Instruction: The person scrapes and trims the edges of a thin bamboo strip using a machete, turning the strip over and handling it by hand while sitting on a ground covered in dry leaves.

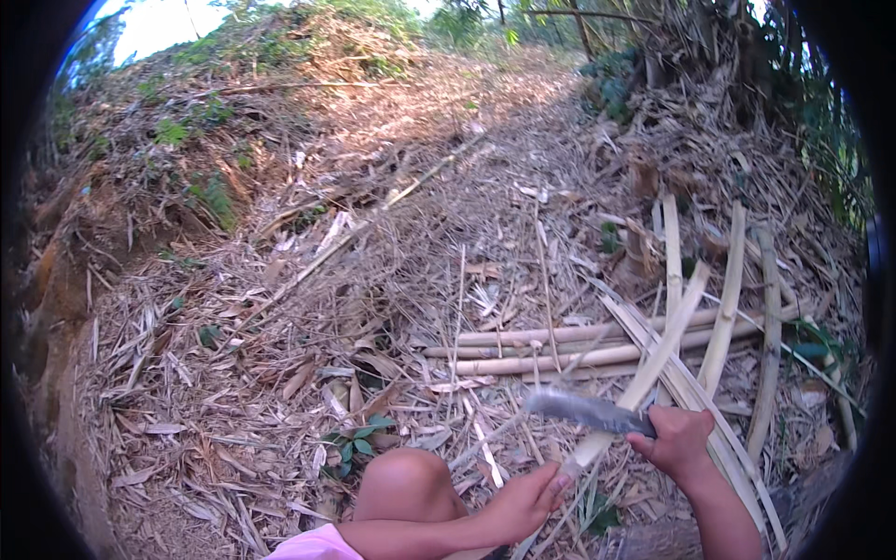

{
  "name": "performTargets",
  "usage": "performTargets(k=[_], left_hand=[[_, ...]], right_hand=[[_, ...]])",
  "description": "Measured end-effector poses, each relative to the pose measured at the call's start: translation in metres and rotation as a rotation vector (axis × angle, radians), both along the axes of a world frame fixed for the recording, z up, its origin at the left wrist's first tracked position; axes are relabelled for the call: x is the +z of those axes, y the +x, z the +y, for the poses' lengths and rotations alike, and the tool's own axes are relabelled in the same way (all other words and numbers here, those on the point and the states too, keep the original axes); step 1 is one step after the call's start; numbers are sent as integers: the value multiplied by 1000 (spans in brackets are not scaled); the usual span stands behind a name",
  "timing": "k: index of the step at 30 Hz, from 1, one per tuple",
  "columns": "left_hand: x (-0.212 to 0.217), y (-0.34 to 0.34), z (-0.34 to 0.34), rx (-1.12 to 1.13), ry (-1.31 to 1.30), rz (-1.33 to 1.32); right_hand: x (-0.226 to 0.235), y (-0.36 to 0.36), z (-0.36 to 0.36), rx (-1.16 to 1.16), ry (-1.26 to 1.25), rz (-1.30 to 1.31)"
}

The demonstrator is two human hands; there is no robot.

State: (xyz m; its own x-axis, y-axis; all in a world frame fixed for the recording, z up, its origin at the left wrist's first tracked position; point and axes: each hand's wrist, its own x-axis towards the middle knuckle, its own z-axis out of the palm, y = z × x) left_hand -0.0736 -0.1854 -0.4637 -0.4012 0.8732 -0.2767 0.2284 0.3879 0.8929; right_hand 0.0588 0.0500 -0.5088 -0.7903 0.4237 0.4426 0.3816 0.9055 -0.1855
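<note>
Bamboo strip (644,378), long and pale, is the thing both hands work on. Its near end sits at about 5 o'clock in the picture, and from there it runs up and to the right toward 3 o'clock. The left hand (527,499) is at the lower end, fingers curled together around the strip just where it meets the ground litter. The right hand (679,443) is a little higher and to the right, fingers clamped on the handle of a knife (583,411); the grey blade points left, is blurred, and lies across the strip just above the left hand.

I judge the strip to be light and stiff, but springy along its length, with hard and maybe sharp split edges. A good hold is near the end, close to where the blade meets it, with fingers kept below the blade line. The dry surface looks not slippery.

A bare knee (406,481) is at 6 o'clock, beside the left forearm. Past the hands, at 3 o'clock, more split strips (728,289) stand fanned out, and round bamboo poles (560,359) lie crosswise under them. Dry leaves (233,392) cover the ground everywhere. Farther, toward 12 o'clock, a slope (373,75) rises with some green plants, and a bamboo clump (691,56) is at 1 o'clock.
</note>
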Motion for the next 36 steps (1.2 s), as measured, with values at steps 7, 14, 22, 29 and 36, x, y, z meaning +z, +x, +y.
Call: performTargets(k=[7, 14, 22, 29, 36], left_hand=[[-4, 2, -12, -52, -43, 119], [-18, -2, -23, 78, -93, -90], [5, 5, -4, -9, -85, -198], [10, 8, -16, 5, -145, -102], [14, -3, -24, -27, -205, -272]], right_hand=[[-3, 6, 21, 159, 167, 39], [-25, 11, 54, 71, 141, 63], [-8, 17, 2, -154, -178, -46], [-23, 30, 49, -133, -60, -11], [-37, 19, 40, -39, -22, 99]])
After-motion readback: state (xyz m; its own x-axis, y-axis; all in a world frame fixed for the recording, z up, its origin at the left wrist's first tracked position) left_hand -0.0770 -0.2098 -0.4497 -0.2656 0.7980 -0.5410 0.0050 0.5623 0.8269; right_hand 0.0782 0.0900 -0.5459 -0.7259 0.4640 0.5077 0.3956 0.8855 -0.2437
